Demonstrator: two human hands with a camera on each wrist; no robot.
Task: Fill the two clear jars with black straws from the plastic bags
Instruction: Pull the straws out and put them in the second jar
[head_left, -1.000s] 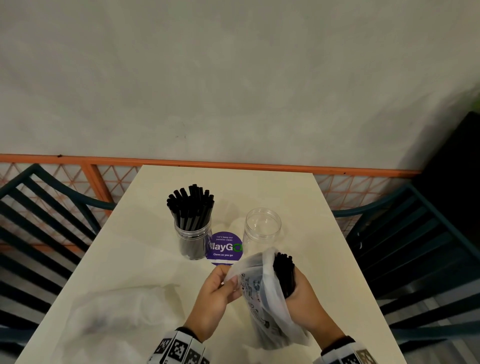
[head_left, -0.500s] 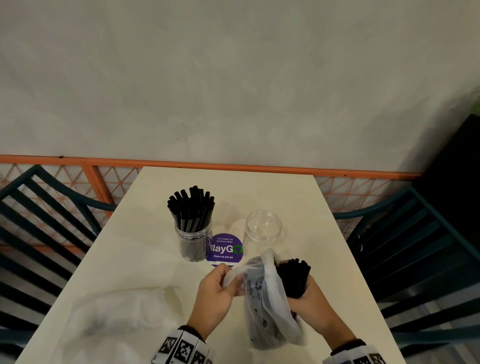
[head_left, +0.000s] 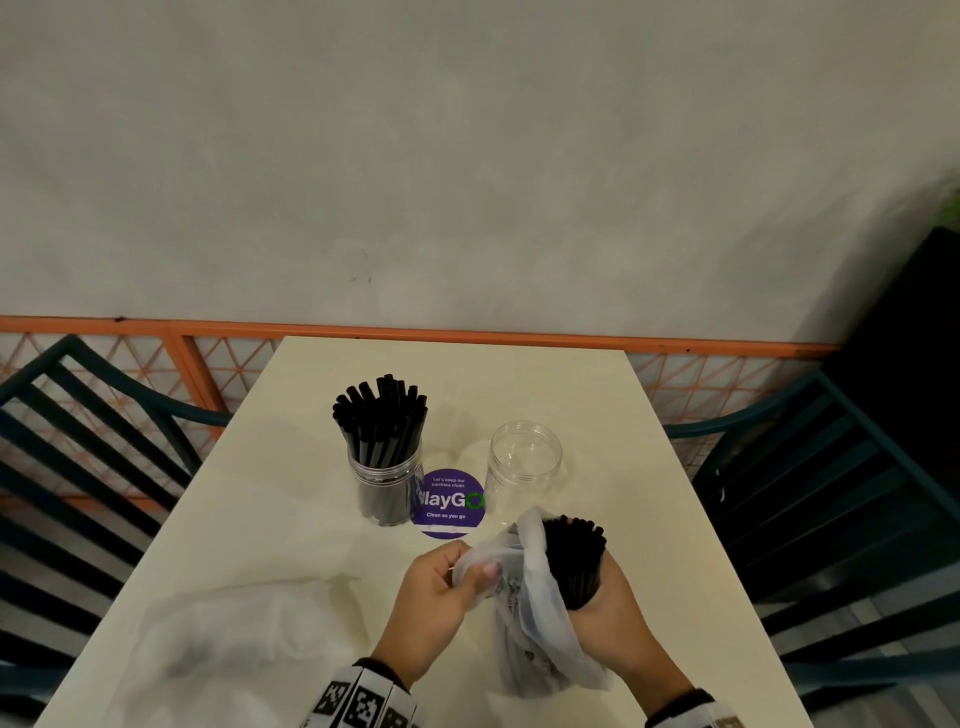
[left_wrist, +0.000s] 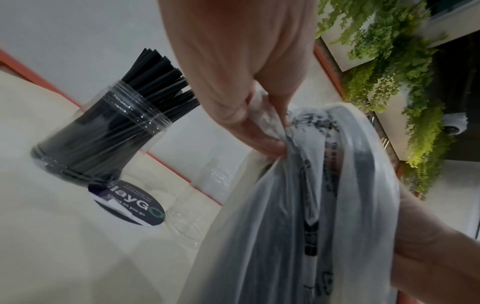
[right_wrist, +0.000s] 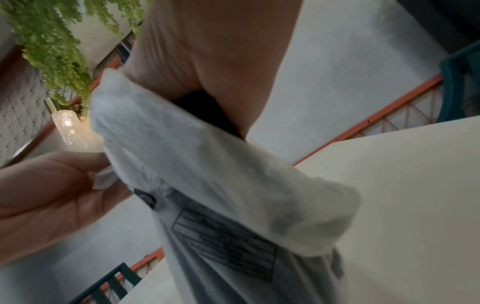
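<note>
On the cream table (head_left: 270, 519) stand two clear jars. The left jar (head_left: 385, 488) (left_wrist: 98, 135) is packed with black straws; the right jar (head_left: 524, 457) holds nothing. In front of it my left hand (head_left: 441, 587) (left_wrist: 249, 115) pinches the rim of a printed clear plastic bag (head_left: 530, 618) (left_wrist: 311, 205) (right_wrist: 221, 195). My right hand (head_left: 608, 608) (right_wrist: 207, 61) grips a bundle of black straws (head_left: 574, 556) that sticks out of the bag's mouth. The bundle's lower part is hidden by the bag and my fingers.
A purple round sticker (head_left: 450, 503) (left_wrist: 130, 203) lies between the jars. A crumpled clear bag (head_left: 218, 639) lies at the near left. Dark slatted chairs (head_left: 78, 467) flank the table on both sides, and an orange rail (head_left: 467, 332) runs behind it.
My right hand has drawn the straw bundle further up out of the bag, while my left hand has kept its pinch on the bag's rim and pulled it down.
</note>
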